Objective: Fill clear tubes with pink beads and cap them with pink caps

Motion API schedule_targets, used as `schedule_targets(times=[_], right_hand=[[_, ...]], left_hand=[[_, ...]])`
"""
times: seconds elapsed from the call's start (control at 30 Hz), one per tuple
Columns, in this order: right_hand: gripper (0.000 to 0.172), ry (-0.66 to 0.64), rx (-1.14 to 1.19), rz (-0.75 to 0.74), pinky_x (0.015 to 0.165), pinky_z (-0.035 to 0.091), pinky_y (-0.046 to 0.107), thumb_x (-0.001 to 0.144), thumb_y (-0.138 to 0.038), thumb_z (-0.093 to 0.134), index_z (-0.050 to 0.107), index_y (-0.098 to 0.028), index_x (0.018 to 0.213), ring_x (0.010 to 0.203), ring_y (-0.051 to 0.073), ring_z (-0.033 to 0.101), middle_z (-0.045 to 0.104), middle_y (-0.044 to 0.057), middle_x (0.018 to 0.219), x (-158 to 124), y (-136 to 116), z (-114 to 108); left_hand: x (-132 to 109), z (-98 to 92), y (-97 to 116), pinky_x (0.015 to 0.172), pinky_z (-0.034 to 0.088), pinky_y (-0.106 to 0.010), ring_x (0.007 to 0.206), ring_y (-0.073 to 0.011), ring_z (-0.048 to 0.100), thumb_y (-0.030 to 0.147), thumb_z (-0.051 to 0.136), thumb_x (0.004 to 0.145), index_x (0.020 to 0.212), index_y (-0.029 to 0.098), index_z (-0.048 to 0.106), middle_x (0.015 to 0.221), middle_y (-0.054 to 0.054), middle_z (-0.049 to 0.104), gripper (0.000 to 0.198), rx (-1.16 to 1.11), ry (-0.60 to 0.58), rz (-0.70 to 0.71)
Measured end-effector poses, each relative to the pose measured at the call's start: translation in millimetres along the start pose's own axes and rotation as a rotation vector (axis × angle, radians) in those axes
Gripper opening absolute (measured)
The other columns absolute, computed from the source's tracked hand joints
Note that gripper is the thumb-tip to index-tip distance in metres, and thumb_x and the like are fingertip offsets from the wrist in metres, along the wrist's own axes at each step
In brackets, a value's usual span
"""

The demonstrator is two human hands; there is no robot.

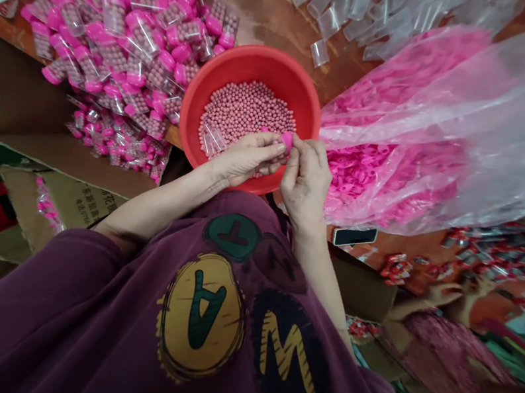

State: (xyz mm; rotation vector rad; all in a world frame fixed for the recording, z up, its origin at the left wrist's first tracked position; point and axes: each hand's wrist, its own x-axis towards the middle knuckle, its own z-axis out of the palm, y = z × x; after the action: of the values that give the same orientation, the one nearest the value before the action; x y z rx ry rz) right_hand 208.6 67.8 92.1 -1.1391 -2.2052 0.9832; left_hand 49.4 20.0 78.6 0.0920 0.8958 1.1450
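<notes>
While left fingers (271,152) curl round a tube (282,157) above the bowl (259,63), bent right fingers (294,163) pinch its cap (287,139).

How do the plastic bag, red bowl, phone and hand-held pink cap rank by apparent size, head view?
Largest to smallest:
1. Plastic bag
2. Red bowl
3. Phone
4. Pink cap, partly hidden by fingers
</notes>
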Motion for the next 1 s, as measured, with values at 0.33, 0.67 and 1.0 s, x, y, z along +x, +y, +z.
schedule_targets(times=[0.33,0.67,1.0], right_hand=[[0.056,0.163,0.350,0.184,0.096,0.072,0.054,0.106,-0.068,0.065,0.060,-0.037,0.153,0.110,0.025,0.075,0.069,0.009,0.135,1,28,2],[0.065,-0.090,-0.080,0.071,0.126,0.050,0.073,0.099,-0.051,0.076,0.059,-0.021,0.154,0.143,0.042,0.060,0.065,0.019,0.146,-3,6,2],[0.047,-0.041,-0.226,0.090,0.117,0.053,0.069,0.095,-0.040,0.069,0.061,-0.019,0.137,0.125,0.040,0.062,0.067,0.018,0.127,-2,35,41]], left_hand=[[4,-9.6,21,0.068,0.052,-0.021,0.069,-0.0081,0.065,0.033,0.090,0.095,0.101,0.016,0.079,0.083,0.000,0.072,0.021,0.333,-0.045,0.192],[9,5.6,7,0.068,0.052,-0.021,0.065,-0.0082,0.063,0.009,0.075,0.099,0.092,0.015,0.076,0.075,0.002,0.071,0.009,0.316,0.146,0.084],[9,9.2,-6,0.070,0.049,-0.019,0.069,-0.0084,0.059,0.009,0.078,0.098,0.083,0.016,0.071,0.074,0.003,0.067,0.018,0.319,0.246,0.102]])
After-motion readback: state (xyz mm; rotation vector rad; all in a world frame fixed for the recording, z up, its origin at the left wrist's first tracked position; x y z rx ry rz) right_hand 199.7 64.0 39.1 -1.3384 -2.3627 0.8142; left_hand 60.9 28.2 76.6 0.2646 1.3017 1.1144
